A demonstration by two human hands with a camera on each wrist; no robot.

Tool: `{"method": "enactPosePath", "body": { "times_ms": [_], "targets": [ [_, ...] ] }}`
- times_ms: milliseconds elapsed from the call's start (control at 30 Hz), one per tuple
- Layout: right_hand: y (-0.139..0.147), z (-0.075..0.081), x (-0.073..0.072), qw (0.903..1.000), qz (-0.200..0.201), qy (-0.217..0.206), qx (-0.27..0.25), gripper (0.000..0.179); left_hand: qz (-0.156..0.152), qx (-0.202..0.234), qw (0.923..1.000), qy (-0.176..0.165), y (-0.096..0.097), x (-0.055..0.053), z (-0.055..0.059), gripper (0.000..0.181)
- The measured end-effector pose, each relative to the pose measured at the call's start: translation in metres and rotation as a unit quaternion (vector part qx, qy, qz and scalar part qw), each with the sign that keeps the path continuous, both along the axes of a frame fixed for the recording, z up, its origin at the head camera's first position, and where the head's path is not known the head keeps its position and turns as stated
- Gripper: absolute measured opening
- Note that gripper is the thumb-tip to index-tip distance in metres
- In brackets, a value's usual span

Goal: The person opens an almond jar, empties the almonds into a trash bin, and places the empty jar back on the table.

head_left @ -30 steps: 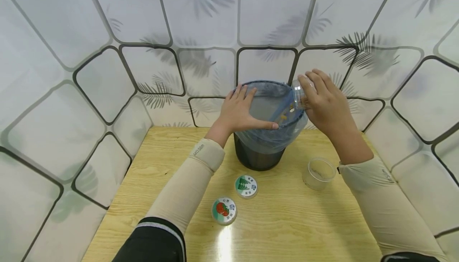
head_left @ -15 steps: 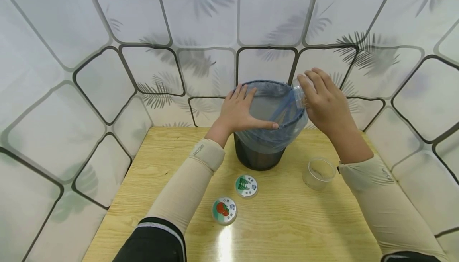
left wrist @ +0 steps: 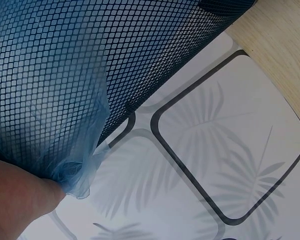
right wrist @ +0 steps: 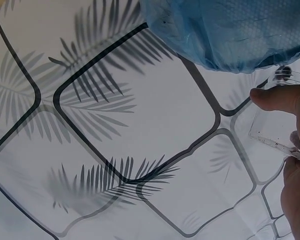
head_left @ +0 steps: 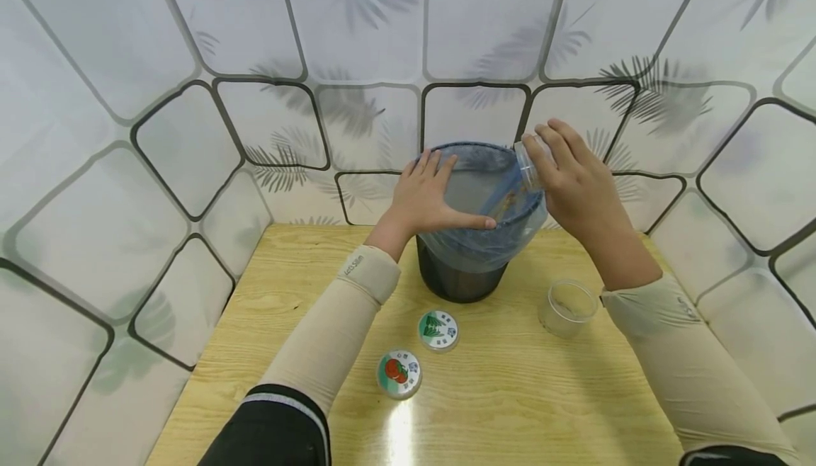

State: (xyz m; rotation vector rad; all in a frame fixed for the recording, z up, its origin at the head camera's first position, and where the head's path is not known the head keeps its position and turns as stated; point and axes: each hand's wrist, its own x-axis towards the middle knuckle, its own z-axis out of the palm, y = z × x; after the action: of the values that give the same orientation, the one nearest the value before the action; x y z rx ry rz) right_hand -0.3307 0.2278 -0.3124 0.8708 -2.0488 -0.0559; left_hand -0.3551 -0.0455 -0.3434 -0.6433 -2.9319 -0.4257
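Observation:
My left hand (head_left: pixel 421 200) rests on the rim of a dark mesh trash can (head_left: pixel 460 283) lined with a blue plastic bag (head_left: pixel 478 250). Its fingers are spread and its thumb lies straight along the near rim. A digit also touches the gathered liner (left wrist: pixel 75 175) in the left wrist view. My right hand (head_left: pixel 581 186) grips a clear plastic jar (head_left: pixel 528 165), tilted mouth-down over the can's right rim. Small brownish pieces (head_left: pixel 508 202) show below the jar's mouth. In the right wrist view, a few dark bits are inside the jar (right wrist: pixel 274 122). The can's bottom is hidden.
Right of the can, an open clear jar (head_left: pixel 567 308) stands on the wooden table (head_left: pixel 510 395). Two round lids lie in front, one with a green vegetable picture (head_left: pixel 438 330), one with tomatoes (head_left: pixel 399 374). Patterned cloth walls (head_left: pixel 370 27) enclose the table.
Yellowish pieces were falling one second ago, and none showed half a second ago; brownish ones show below the jar now. The right hand and jar have shifted slightly. The left hand stays put.

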Motion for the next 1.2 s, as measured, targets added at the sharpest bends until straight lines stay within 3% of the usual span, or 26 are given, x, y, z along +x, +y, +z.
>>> {"method": "enactPosePath", "body": {
  "times_ms": [600, 667, 833, 1200],
  "targets": [
    [0.0061, -0.0010, -0.0004, 0.9970, 0.020, 0.008, 0.074, 0.073, 0.001, -0.006, 1.0000, -0.002, 0.0011, -0.0022, 0.0028, 0.137],
    [0.0061, -0.0005, 0.0007, 0.9982, -0.001, 0.005, 0.059, 0.068, 0.002, -0.006, 1.0000, 0.000, 0.0008, -0.0020, 0.0032, 0.137],
    [0.0070, 0.0009, 0.0047, 0.9970, -0.070, -0.004, -0.032, 0.069, -0.002, -0.002, 1.0000, 0.000, 0.0008, -0.0014, 0.0026, 0.137],
    [0.0060, -0.0027, 0.0021, 0.9969, -0.063, -0.003, -0.046, 0.072, -0.001, 0.008, 1.0000, -0.001, -0.0009, 0.0017, 0.0012, 0.136]
  ]
}}
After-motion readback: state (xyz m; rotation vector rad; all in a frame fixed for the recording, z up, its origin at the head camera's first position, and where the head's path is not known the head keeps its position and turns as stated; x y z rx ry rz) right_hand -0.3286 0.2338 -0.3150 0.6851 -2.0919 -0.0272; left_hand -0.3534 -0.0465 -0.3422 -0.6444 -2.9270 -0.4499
